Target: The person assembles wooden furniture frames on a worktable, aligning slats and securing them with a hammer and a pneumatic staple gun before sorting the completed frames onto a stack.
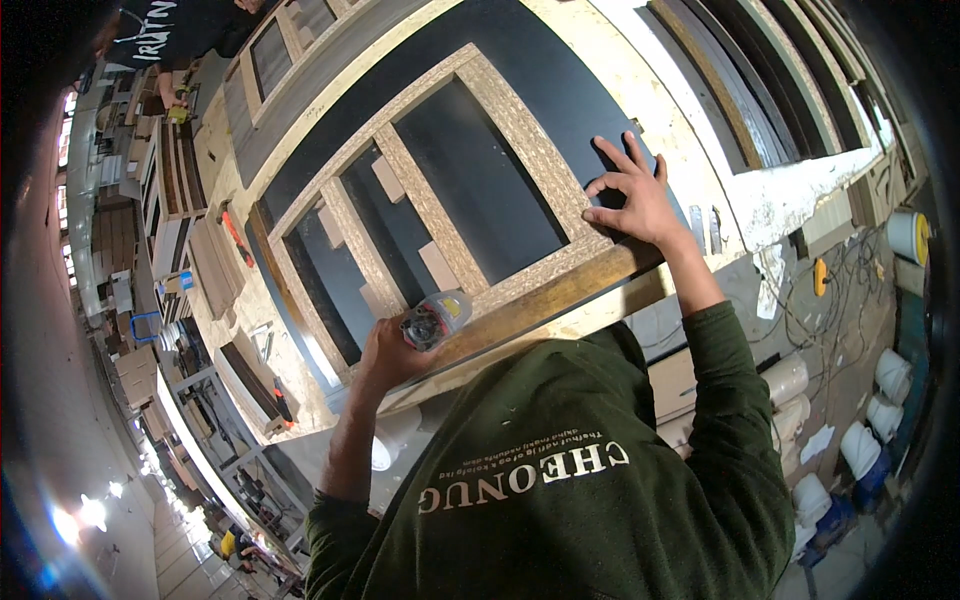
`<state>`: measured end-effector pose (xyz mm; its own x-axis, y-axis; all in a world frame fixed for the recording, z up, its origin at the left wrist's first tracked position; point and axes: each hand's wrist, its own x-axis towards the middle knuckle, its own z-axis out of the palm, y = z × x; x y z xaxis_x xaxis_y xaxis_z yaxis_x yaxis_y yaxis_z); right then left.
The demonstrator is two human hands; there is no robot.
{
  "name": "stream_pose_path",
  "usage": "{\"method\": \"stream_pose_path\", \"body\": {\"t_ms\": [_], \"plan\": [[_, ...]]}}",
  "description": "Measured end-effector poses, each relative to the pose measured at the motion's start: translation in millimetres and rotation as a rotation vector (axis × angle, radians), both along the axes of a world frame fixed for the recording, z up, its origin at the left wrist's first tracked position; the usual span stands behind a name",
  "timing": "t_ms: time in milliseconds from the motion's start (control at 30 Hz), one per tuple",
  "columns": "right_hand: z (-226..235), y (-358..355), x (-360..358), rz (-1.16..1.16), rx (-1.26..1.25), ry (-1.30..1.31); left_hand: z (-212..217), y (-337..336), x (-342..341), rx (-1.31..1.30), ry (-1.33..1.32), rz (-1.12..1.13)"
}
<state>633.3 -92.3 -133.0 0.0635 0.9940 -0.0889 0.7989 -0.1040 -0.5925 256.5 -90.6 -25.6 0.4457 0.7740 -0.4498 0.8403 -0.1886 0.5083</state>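
Observation:
My left hand (385, 355) is wrapped around a clear plastic bottle (452, 310) with a yellow label patch and something dark at its near end. The bottle is tilted over the near rail of a particleboard frame (432, 212). This frame has several crossbars and lies on a dark panel (560, 90). Small light wood blocks (388, 180) sit against the crossbars. Over the frame's near right corner, my right hand (638, 198) has its fingers spread, with thumb and index finger curved apart. Its thumb tip is at the corner; whether it presses there I cannot tell.
The panel rests on a light wooden worktable (690, 150). Red-handled tools (237, 238) lie at its left side. Stacked dark panels (740, 80) stand at the far right. Cables (835, 300) and white buckets (862, 450) are on the floor at right. Another person (190, 35) is at far left.

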Motion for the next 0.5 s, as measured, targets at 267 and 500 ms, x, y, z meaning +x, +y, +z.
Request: {"method": "stream_pose_path", "body": {"t_ms": [267,500], "plan": [[0.1,0.1,0.1,0.005,0.005,0.007,2.5,-2.0,1.7,0.143,0.007,-0.003],[-3.4,-1.6,1.2,0.014,0.022,0.025,0.8,-2.4,2.5,-0.039,-0.022,0.081]]}}
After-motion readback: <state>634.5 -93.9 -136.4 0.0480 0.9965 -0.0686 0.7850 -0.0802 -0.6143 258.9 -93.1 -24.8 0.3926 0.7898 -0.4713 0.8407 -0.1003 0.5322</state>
